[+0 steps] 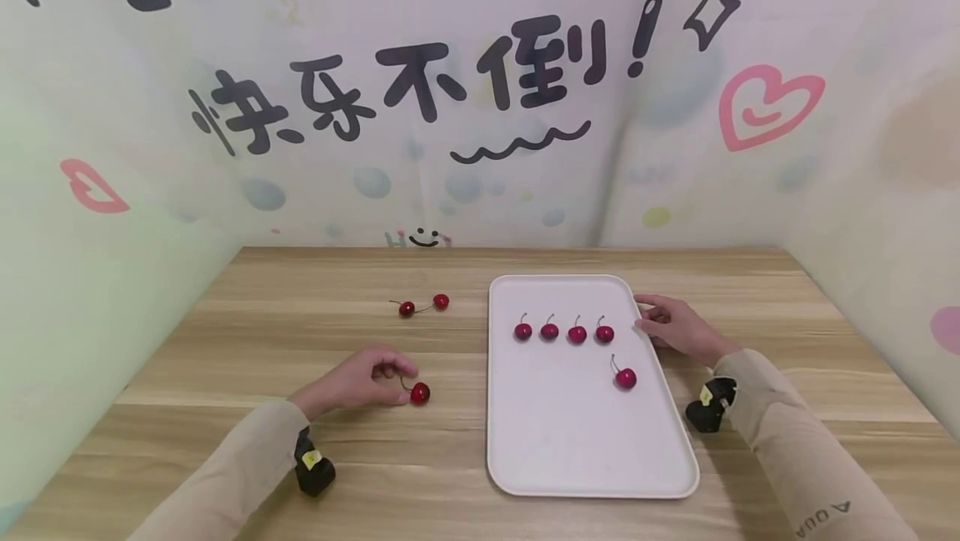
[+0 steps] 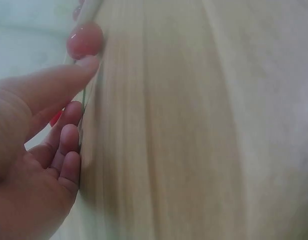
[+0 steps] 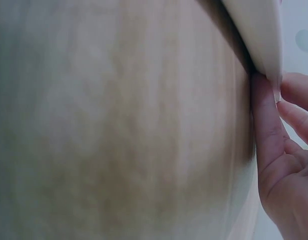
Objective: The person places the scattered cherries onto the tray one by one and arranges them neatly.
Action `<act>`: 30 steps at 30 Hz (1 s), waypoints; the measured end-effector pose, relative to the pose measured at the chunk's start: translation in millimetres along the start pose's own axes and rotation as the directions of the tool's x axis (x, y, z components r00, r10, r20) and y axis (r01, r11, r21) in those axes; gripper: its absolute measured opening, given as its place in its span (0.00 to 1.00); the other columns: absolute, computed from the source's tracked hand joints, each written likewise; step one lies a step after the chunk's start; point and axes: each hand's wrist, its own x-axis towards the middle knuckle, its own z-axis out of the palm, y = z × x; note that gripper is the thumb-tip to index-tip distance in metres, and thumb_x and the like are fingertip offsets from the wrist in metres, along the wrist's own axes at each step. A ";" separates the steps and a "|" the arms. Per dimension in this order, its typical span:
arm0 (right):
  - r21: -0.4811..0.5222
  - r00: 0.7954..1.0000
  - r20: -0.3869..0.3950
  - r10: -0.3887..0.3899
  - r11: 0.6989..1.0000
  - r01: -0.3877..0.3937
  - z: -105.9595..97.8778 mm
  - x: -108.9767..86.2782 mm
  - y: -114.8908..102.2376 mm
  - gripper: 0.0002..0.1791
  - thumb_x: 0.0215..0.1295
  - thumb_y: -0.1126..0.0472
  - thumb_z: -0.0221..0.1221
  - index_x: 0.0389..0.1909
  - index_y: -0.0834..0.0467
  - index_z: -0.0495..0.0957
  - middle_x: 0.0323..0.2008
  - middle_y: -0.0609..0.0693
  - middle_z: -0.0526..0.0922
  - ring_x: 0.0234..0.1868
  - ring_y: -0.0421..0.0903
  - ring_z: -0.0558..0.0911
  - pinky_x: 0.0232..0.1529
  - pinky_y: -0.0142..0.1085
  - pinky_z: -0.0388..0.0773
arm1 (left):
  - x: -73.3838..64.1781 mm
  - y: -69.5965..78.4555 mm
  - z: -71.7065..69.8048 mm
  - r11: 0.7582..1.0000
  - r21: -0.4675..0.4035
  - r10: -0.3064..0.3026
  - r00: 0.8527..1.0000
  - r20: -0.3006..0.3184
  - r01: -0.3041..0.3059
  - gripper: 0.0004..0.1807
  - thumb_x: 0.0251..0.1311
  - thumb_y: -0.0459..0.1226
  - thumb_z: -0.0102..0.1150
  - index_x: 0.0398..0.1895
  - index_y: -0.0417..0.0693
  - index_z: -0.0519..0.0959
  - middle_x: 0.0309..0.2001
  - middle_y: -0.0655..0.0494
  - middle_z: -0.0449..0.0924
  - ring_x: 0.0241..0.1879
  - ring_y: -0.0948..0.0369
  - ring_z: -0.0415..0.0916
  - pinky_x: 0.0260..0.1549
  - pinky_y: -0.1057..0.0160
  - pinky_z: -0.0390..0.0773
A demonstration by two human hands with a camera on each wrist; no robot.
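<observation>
A red cherry (image 1: 420, 393) lies on the table in front of my left hand (image 1: 365, 380). The thumb tip touches it, while the bent fingers stand apart from the thumb, around the stem (image 2: 84, 97). My right hand (image 1: 686, 330) is at the right edge of a white tray (image 1: 577, 449), holding the rim between thumb and fingers in the right wrist view. Inside the tray, several cherries (image 1: 550, 331) form a row toward the back, stems pointing up. A single cherry (image 1: 626, 378) sits below the right end of that row.
Two more cherries, one darker (image 1: 407, 308) and one brighter (image 1: 441, 301), lie at the back of the wooden table (image 1: 300, 308), left of the tray. A printed cloth (image 1: 420, 182) hangs behind the table. Black cameras (image 1: 315, 470) are strapped to both wrists.
</observation>
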 end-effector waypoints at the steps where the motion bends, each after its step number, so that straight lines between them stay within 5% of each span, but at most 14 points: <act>1: 0.000 1.000 0.003 -0.002 1.000 0.002 -0.2 0.3 0.2 0.29 0.62 0.63 0.52 0.62 0.68 0.55 0.42 0.64 0.70 0.40 0.51 0.74 0.41 0.40 0.75 | -0.2 0.1 0.1 1.000 0.000 -0.006 1.000 -0.003 0.006 0.16 0.46 0.37 0.65 0.39 0.42 0.77 0.40 0.54 0.77 0.38 0.58 0.67 0.37 0.62 0.68; 15: -0.006 1.000 0.004 0.000 1.000 0.000 -0.6 0.0 -0.9 0.29 0.62 0.64 0.52 0.62 0.69 0.54 0.42 0.64 0.70 0.40 0.51 0.74 0.41 0.40 0.75 | 1.0 -1.3 4.3 0.992 0.122 0.013 0.999 -0.046 -0.007 0.02 0.49 0.37 0.62 0.26 0.50 0.79 0.30 0.62 0.75 0.30 0.63 0.67 0.30 0.67 0.68; 22: -0.004 1.000 0.007 0.010 1.000 -0.010 -0.7 -1.3 -1.9 0.30 0.63 0.63 0.51 0.63 0.68 0.54 0.43 0.64 0.70 0.40 0.51 0.74 0.42 0.40 0.75 | -0.4 0.4 5.3 0.997 0.077 0.002 0.997 -0.080 0.004 0.02 0.51 0.35 0.60 0.28 0.47 0.79 0.29 0.60 0.75 0.29 0.63 0.68 0.29 0.68 0.69; 30: 0.013 1.000 0.006 0.006 1.000 -0.006 -0.4 -1.7 -2.6 0.30 0.62 0.64 0.51 0.62 0.69 0.54 0.43 0.65 0.70 0.41 0.51 0.74 0.42 0.40 0.75 | -1.7 6.3 6.9 0.998 0.004 -0.062 0.979 -0.192 0.064 0.06 0.53 0.36 0.58 0.33 0.46 0.79 0.30 0.57 0.75 0.30 0.61 0.69 0.30 0.67 0.71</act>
